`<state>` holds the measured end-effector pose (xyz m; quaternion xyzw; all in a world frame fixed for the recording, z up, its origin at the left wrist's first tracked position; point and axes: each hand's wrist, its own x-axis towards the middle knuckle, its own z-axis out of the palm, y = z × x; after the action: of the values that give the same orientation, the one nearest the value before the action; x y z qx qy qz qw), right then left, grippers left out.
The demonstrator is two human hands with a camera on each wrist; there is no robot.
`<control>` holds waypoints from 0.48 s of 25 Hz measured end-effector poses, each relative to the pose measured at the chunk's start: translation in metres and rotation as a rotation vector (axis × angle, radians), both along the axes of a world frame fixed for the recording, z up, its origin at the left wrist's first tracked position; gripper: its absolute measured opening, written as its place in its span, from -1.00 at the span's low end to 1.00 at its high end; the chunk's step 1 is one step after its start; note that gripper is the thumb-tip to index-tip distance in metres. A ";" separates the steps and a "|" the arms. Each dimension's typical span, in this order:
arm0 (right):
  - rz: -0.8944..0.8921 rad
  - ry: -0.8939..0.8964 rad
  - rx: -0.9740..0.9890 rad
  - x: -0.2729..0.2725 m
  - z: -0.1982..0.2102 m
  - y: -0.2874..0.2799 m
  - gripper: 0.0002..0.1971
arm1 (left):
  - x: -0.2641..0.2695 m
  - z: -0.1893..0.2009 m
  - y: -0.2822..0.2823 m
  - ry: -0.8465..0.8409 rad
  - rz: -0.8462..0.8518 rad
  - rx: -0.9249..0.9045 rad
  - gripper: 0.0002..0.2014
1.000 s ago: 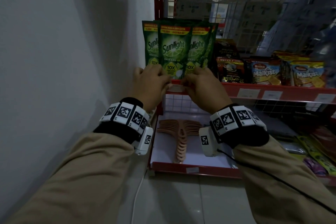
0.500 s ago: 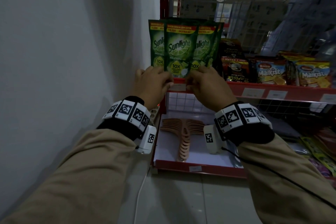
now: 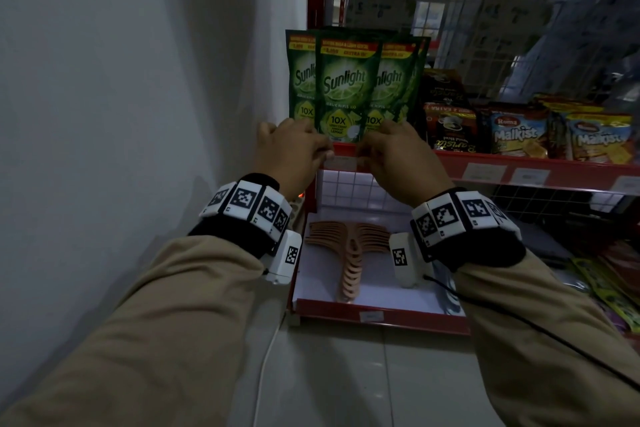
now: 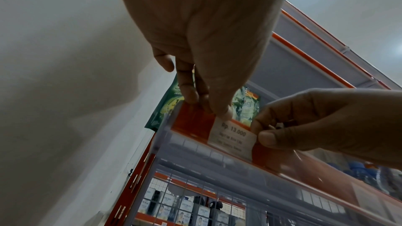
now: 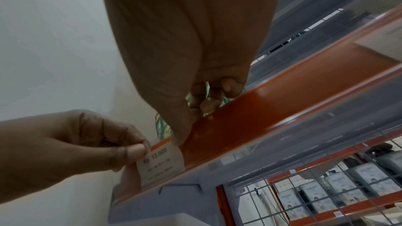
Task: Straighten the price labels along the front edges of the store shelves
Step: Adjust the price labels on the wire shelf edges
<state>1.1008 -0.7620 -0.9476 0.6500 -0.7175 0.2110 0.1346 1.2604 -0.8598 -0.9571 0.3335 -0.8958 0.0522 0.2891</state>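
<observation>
Price label (image 4: 232, 137) first: it sits on the red shelf edge (image 3: 519, 166) at the far left end of the rack, just below the green pouches, and over the last second it has not visibly shifted. Both hands were on it a second ago and are on it now, with only my head view drifting a little. I judge the squaring-up of this label is still in progress rather than done. Going from the left, there is a plain pale wall (image 3: 138, 80), then my left hand (image 3: 291, 152), whose thumb and forefinger pinch the label's left end. The label itself reads "Rp. 13.000" on its top line; the smaller lines beneath are too blurred for me to read. My right hand (image 3: 398, 156) pinches the label's right end between thumb and forefinger, its other fingers curled against the top of the edge. Above the hands the pouches (image 3: 344, 87) read "Sunlight" with a "10X" badge. Further right stand dark coffee packs whose name I cannot make out, then packs (image 3: 516, 135) marked "Roma Malkist". Under those, more labels (image 3: 485, 172) wait along the same edge, untouched, so I reckon most of the job lies ahead.
</observation>
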 end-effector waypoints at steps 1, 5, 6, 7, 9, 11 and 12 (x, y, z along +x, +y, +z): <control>-0.005 0.000 0.011 0.000 0.001 0.000 -0.80 | 0.000 0.000 0.000 0.000 0.008 -0.011 -0.78; 0.015 -0.029 -0.014 -0.001 0.001 0.003 -0.82 | 0.001 -0.002 0.002 0.019 0.009 -0.089 -0.83; 0.023 -0.044 -0.036 -0.001 0.002 0.005 -0.83 | 0.002 -0.002 0.003 0.019 0.006 -0.099 -0.83; 0.028 -0.056 -0.058 -0.002 0.002 0.006 -0.83 | 0.002 -0.003 0.004 0.016 0.006 -0.115 -0.83; 0.024 -0.051 -0.079 -0.004 0.004 0.009 -0.82 | 0.003 -0.004 0.006 0.009 0.016 -0.157 -0.83; 0.005 -0.014 -0.068 -0.006 0.005 0.014 -0.78 | 0.002 -0.005 0.009 0.018 0.020 -0.189 -0.82; -0.008 0.009 -0.057 -0.008 0.005 0.016 -0.77 | 0.001 -0.005 0.011 0.027 0.016 -0.199 -0.82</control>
<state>1.0924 -0.7460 -0.9428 0.6440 -0.7133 0.2277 0.1572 1.2614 -0.8491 -0.9625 0.3111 -0.8794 0.1388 0.3326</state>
